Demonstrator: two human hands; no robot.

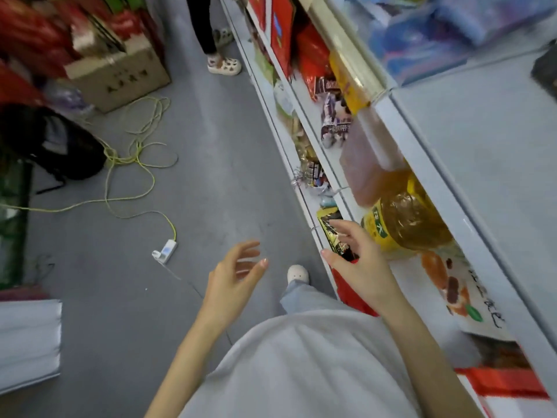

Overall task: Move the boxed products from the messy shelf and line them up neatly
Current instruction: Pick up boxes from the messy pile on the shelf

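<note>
Fingers (245,246) of left hand (235,274) and right hand (360,262) are hanging wide, empty, beside white shelf (404,128); green cable (113,158) is crossing floor (211,164).

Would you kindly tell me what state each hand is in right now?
Left hand: open, holding nothing.
Right hand: open, holding nothing.

The person is wearing a loose, pale grey top (301,366) whose soft fabric is hanging in broad folds over the body, and it is leaving both forearms (193,336) bare down to the left hand (238,273) and the right hand (358,260). Below the top a wide trouser leg (304,300) in light blue-grey cloth is showing, and it is falling over a white, rounded shoe (297,273) that is carrying small dark marks on its toe.
</note>
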